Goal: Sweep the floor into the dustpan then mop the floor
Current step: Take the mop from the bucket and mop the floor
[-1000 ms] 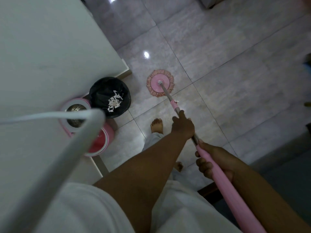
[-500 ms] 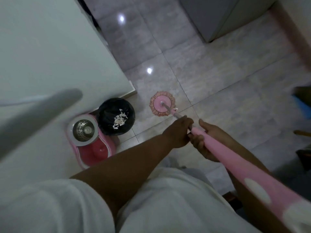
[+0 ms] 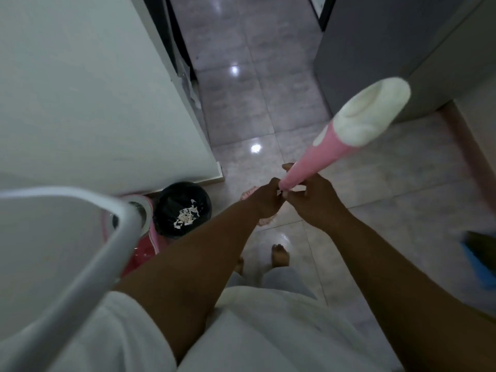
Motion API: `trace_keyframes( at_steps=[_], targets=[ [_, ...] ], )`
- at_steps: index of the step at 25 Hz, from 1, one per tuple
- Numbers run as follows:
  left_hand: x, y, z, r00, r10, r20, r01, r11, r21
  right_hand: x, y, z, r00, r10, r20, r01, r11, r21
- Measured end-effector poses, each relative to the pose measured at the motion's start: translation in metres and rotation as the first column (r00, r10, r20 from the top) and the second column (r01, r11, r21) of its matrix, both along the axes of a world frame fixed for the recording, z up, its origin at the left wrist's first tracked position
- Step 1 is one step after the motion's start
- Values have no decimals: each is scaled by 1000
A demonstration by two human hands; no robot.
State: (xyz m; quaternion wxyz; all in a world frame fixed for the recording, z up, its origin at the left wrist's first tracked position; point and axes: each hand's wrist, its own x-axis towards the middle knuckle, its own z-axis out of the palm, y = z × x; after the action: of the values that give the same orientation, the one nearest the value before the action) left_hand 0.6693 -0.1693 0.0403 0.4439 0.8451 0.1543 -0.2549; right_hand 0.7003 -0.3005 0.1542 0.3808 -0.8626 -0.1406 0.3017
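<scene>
Where the pink mop (image 3: 330, 149) rises steeply toward the camera, its smooth plastic grip widens from a narrow neck to a thick end closed by a rounded white cap. Both hands meet at the narrow end. The right hand (image 3: 314, 204) wraps the grip from the right with its fingers clamped round it. The left hand (image 3: 264, 200) touches it from the left, and its fingers seem pinched on the same neck, though blur hides the exact hold.

Under the left wrist, only slivers of the mop head (image 3: 248, 193) show, a pale pink fringed disc lying flat on the floor (image 3: 241, 108). The lower shaft is hidden behind the hands. The floor is glossy grey stone-look tile in large squares with thin joints and bright light spots.

Just left of the mop head, at the foot of the white wall's (image 3: 94, 89) corner, stands a round bin (image 3: 185, 196) lined with crinkled black plastic, with white paper scraps inside. Touching its left side is a pink bucket (image 3: 146, 251), mostly covered by a blurred white curved bar (image 3: 80, 237) close to the lens. A flat grey cabinet (image 3: 375, 49) fills the floor's far right corner. Two bare feet (image 3: 280, 255) stand near the bottom, below the hands.
</scene>
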Motion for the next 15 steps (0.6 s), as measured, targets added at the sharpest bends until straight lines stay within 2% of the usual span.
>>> trace_keyframes(
  at_steps=[4,7,11,15],
  targets=[
    [23,11,0,994,104,-15,-104,994,16,25,30,0,991,32,130,-34,999,16],
    [34,23,6,981,191,-24,-189,979,82,45,47,1,970,124,208,-122,992,-25],
    [34,23,11,937,303,175,-317,946,64,67,59,4,963,153,220,-145,988,-50],
    [33,30,14,933,341,117,-347,937,37,65,65,5,959,186,214,-177,982,-60]
  ],
)
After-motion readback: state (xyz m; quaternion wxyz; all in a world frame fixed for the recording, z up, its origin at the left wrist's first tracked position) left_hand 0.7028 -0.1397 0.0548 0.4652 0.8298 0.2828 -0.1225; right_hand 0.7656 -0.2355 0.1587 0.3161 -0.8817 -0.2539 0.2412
